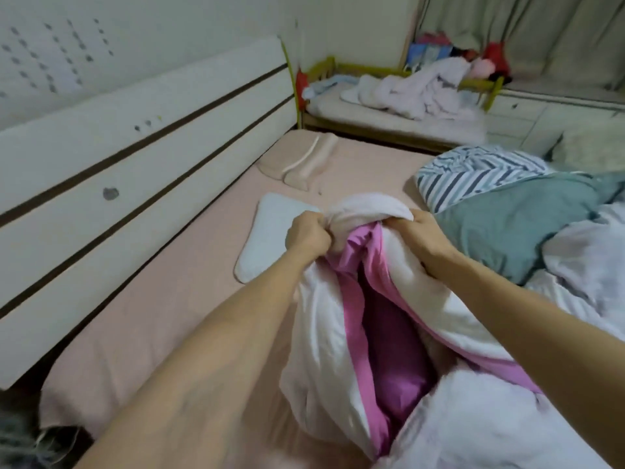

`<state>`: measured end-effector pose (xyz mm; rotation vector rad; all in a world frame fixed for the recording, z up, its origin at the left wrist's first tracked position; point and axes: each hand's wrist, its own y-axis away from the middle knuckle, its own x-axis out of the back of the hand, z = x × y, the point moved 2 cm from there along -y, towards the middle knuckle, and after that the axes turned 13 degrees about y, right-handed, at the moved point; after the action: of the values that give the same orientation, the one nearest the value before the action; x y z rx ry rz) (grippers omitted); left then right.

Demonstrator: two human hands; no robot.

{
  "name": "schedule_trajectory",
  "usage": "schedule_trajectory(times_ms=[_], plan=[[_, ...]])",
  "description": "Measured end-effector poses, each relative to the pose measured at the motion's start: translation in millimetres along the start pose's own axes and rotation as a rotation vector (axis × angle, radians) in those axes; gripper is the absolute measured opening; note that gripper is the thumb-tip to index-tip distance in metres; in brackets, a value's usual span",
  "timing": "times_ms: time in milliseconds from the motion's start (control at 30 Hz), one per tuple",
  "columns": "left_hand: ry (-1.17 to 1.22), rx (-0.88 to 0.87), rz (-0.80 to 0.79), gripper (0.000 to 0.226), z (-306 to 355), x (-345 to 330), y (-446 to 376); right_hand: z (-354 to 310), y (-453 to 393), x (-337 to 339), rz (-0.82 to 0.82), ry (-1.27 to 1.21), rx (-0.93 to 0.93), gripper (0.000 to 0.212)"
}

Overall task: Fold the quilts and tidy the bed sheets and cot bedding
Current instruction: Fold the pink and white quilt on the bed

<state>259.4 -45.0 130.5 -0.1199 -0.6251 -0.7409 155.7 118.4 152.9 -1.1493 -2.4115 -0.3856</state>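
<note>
A white quilt with a pink-purple lining (341,319) hangs bunched over the pink bed sheet (176,286). My left hand (306,238) grips its top edge on the left, fingers curled tight. My right hand (417,231) grips the same edge on the right. A teal and striped quilt (500,211) lies crumpled on the bed to the right. At the back stands the cot (389,125) with rumpled pale bedding (416,93).
A white headboard (128,154) runs along the left. Two pink pillows (301,160) and a small white pillow (270,238) lie on the sheet. Toys pile at the cot's far end (480,62) under curtains. More pale bedding (581,258) lies at the right.
</note>
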Motion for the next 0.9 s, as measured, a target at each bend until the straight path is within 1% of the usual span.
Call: schedule_trajectory(times_ms=[67,100,133,200,233,300,367,400,467,500,533,600,633,667,700,733,767,800,833,867,900], plan=[[0.159,-0.068,0.017,0.019,19.6,21.7,-26.7,-24.0,-1.9,-10.1,0.139,-0.044,0.005,0.013],[0.232,-0.113,0.016,0.018,31.1,41.4,-47.0,-43.6,-7.2,-20.1,0.225,-0.068,0.014,0.016],[0.324,-0.144,0.031,0.020,40.8,51.1,-59.1,-56.1,-8.2,-24.0,0.270,-0.103,0.025,0.021],[0.478,-0.233,0.008,0.031,71.0,93.1,-92.4,-101.6,-18.2,-40.1,0.396,-0.160,0.045,0.028],[0.487,-0.311,-0.037,0.032,89.5,114.9,-104.2,-124.6,-23.9,-44.6,0.460,-0.172,0.046,0.025],[0.382,-0.515,-0.135,0.025,132.7,144.6,-116.4,-164.2,-24.4,-43.7,0.598,-0.213,0.030,0.015],[0.348,-0.656,-0.152,0.023,177.2,166.4,-120.0,-198.3,-21.1,-34.4,0.746,-0.267,0.025,0.012],[0.377,-0.710,-0.161,0.024,195.8,175.3,-121.1,-213.0,-21.0,-28.8,0.804,-0.282,0.039,0.013],[0.434,-0.789,-0.174,0.031,212.7,187.3,-125.5,-231.4,-20.6,-27.4,0.876,-0.287,0.056,0.015],[0.398,-0.826,-0.174,0.034,208.8,192.0,-128.3,-233.4,-21.5,-32.7,0.873,-0.279,0.042,0.015],[0.301,-0.841,-0.199,0.034,196.6,192.0,-134.8,-227.2,-25.5,-43.2,0.850,-0.265,0.018,0.015],[0.020,-0.832,-0.324,0.024,146.9,176.8,-155.5,-190.2,-35.0,-80.7,0.775,-0.208,-0.076,0.015],[-0.108,-0.809,-0.413,0.017,113.2,166.6,-163.0,-167.8,-33.6,-100.5,0.729,-0.150,-0.118,0.016],[-0.224,-0.771,-0.512,0.020,78.8,157.5,-165.9,-145.5,-28.3,-115.7,0.677,-0.051,-0.155,0.018],[-0.339,-0.713,-0.625,0.028,37.0,148.4,-165.4,-121.0,-23.2,-131.2,0.593,0.089,-0.202,0.018],[-0.429,-0.638,-0.741,0.034,-2.4,140.4,-164.3,-98.3,-19.8,-143.8,0.473,0.263,-0.258,0.019],[-0.490,-0.543,-0.853,0.038,-47.5,131.6,-160.2,-75.6,-13.4,-161.3,0.298,0.445,-0.326,0.024],[-0.540,-0.440,-0.946,0.043,-79.3,127.6,-157.9,-61.2,-8.8,-172.3,0.093,0.621,-0.394,0.030],[-0.574,-0.324,-1.029,0.045,-116.8,122.8,-153.7,-45.2,-2.2,-192.5,-0.163,0.780,-0.467,0.034],[-0.589,-0.253,-1.070,0.043,-139.0,121.2,-152.3,-38.3,1.1,-209.4,-0.428,0.938,-0.513,0.038],[-0.566,-0.215,-1.071,0.035,-161.0,118.4,-152.0,-29.3,3.3,-230.3,-0.702,1.057,-0.543,0.044]])
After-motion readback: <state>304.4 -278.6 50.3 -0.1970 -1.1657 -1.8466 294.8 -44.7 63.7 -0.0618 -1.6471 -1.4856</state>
